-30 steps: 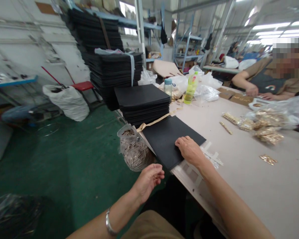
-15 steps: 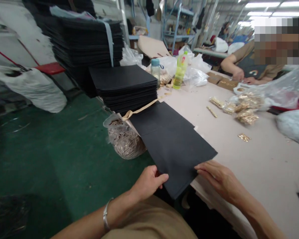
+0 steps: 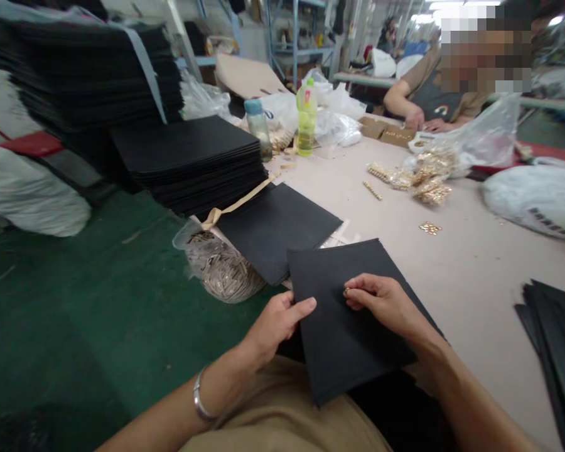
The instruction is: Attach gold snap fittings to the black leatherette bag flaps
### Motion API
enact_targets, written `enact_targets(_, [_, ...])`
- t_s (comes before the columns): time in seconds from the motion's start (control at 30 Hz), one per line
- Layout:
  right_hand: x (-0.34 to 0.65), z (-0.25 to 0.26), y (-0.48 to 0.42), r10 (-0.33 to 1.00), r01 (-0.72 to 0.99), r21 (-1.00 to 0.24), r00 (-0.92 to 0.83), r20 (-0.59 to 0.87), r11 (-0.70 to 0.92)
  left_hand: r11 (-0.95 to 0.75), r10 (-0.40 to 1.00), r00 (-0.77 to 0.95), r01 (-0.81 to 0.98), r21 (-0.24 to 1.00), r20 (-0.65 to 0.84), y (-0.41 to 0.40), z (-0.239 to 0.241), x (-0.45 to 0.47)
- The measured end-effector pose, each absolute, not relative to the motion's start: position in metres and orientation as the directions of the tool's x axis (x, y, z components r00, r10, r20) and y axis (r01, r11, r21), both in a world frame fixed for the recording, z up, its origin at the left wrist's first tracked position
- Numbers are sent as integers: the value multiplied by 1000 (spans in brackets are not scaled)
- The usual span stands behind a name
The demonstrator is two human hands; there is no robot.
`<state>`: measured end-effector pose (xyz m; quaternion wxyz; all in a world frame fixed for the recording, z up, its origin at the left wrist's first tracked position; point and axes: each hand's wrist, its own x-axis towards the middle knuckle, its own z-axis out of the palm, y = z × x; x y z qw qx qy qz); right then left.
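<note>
A black rectangular sheet (image 3: 343, 351) lies at the table's front edge, partly over my lap. My left hand (image 3: 280, 320) grips its left edge, thumb on top and fingers underneath. Above the middle of the sheet, my right hand (image 3: 381, 304) is closed in a pinch on a small gold-coloured piece (image 3: 346, 290), mostly covered by the fingertips. Just beyond, another black sheet (image 3: 282, 226) rests on the table against a thick stack of black sheets (image 3: 193, 147). A beige strip (image 3: 245, 204) lies along the base of that stack.
A plastic bag of greyish strips (image 3: 226, 273) hangs at the table's left edge. Gold pieces (image 3: 430, 228), bagged gold pieces (image 3: 433, 176), a yellow-green bottle (image 3: 306, 122) and a blue-capped bottle (image 3: 258, 129) stand farther back. Black pieces (image 3: 555, 339) lie right. A co-worker's hands (image 3: 414, 117) work opposite.
The held sheet has come away from the one beyond it, toward me and right. My right hand has left its edge and now pinches a small piece over it. The view has swung right.
</note>
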<state>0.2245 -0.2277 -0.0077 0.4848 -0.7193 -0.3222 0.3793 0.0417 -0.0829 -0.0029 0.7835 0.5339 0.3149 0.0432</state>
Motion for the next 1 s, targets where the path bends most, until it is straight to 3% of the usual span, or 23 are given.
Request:
enact_targets(0.1, [224,-6,-227,831,31,-932,465,-306,-360,474,333,796,323,819,-506,-83,-5,54])
enact_targets(0.3, [216,-2,-230,824,143,-890,464,-326,-432,530,308,775,342,776,-552,-91,-15,60])
enact_targets(0.63, [209,-4,-231,837,110,-926,476,-270,-361,499,324,806,300,813,-496,-98,-10,56])
enact_targets(0.8, [202,-7,-235,826,186,-931,537,-172,-315,450,333,823,290,845,-460,-104,-11,53])
enact_targets(0.9, [203,-1,-235,802,227,-935,591,-91,-273,369,332,867,243,897,-372,-104,-2,56])
enact_targets(1.0, [214,14,-234,764,401,-891,637,103,-214,50,321,943,80,996,-92,-98,25,66])
